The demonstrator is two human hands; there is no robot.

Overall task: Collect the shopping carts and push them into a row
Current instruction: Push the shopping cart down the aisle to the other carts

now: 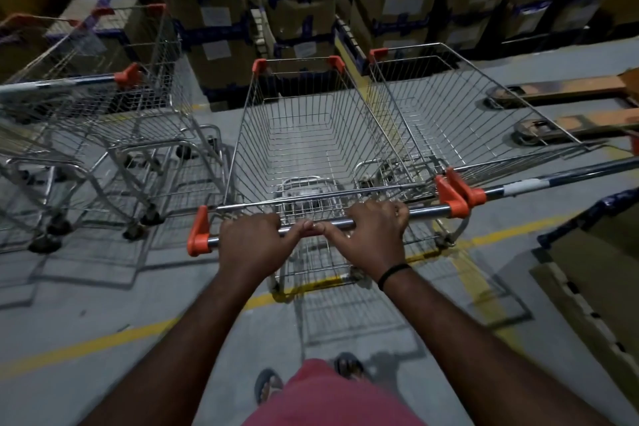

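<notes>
Grips the handle [427, 209] of the middle cart [256, 135] with the left hand [250, 239], fingers curled over the bar, arm stretched forward. Grips the same bar with the right hand [371, 235], thumbs almost meeting, black band [392, 273] on the wrist. Stands on a grey floor [86, 287] crossed by yellow lines [103, 339]. Faces nested carts [138, 104] at left, another cart [484, 114] close against the right, stacked boxes [214, 10] behind.

Middle cart [304, 135] between two carts [103, 107].
</notes>
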